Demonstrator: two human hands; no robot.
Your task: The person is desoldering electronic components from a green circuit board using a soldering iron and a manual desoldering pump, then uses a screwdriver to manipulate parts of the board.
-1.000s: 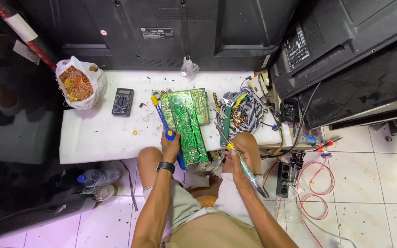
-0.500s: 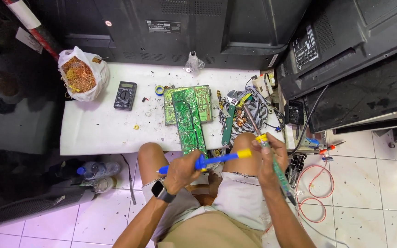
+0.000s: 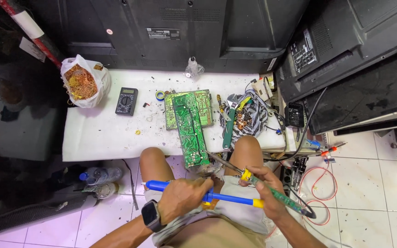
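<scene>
Hands meet low over the person's lap, each wrapped around a tool. Left hand (image 3: 184, 198), with a dark watch (image 3: 151, 216) on its wrist, is clenched around the middle of a long blue desoldering pump (image 3: 228, 198), which lies crosswise with a yellow band at the end beside the other hand. Right hand (image 3: 265, 190) grips a soldering iron (image 3: 281, 197) with a translucent green handle; its metal tip (image 3: 221, 161) slants up and away from the fingers, ending at or just over the near corner of a narrow green circuit board (image 3: 190, 129), though contact cannot be told. That board lies just ahead of both hands on a white table (image 3: 102, 133), overhanging the near edge between the knees and overlapping a second, wider green board (image 3: 198, 105). Ahead of the right hand, a green-handled wrench (image 3: 228, 126) lies against a tangle of grey wires (image 3: 249, 115). Farther ahead of the left hand sits a black multimeter (image 3: 126, 101), and beyond it a white bag of copper scrap (image 3: 82, 81). Below the right hand, a red cable (image 3: 320, 202) loops over the tiled floor.
</scene>
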